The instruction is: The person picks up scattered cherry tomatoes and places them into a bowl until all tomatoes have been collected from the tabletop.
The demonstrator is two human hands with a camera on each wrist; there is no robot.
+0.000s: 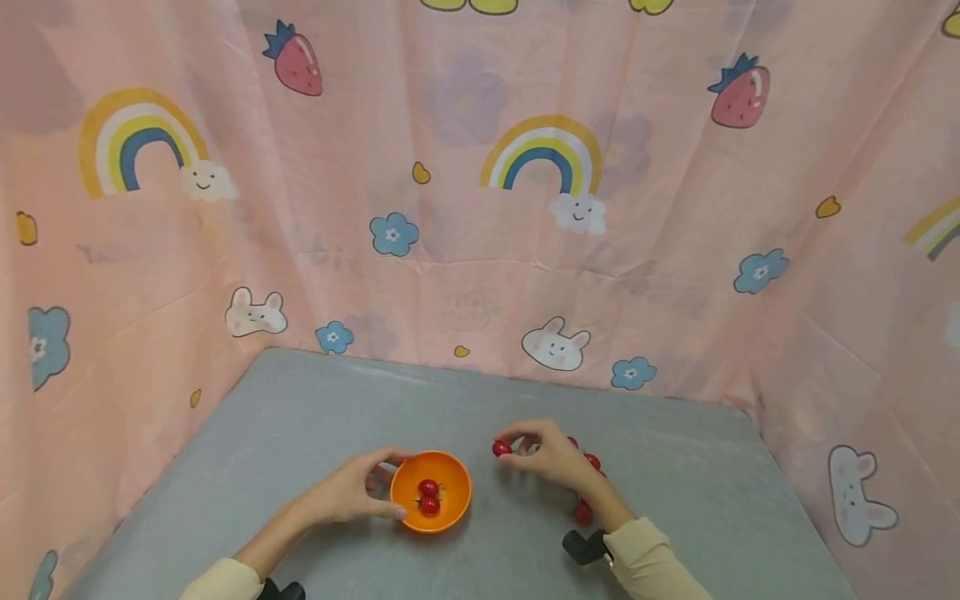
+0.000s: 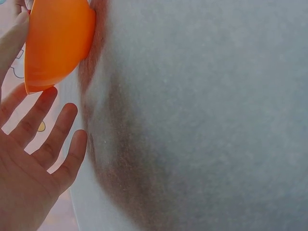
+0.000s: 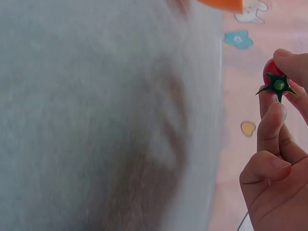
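An orange bowl (image 1: 459, 510) stands on the grey table, with two red cherry tomatoes (image 1: 429, 506) inside that have green stems. My left hand (image 1: 351, 492) holds the bowl's left rim between thumb and fingers; in the left wrist view, the lower fingers (image 2: 66, 117) spread below the bowl. To the right of the bowl, my right hand (image 1: 553, 457) pinches another cherry tomato (image 1: 501, 448) over the table. The right wrist view shows this tomato's green star-shaped calyx (image 3: 278, 85) between thumb and fingertips.
Several more cherry tomatoes (image 1: 584, 512) lie on the table (image 1: 337, 400) behind and beside my right forearm, partly hidden by it. A pink patterned curtain (image 1: 465, 283) hangs along the table's back and sides. Dark wrist mounts (image 1: 583, 547) sit at both sleeves.
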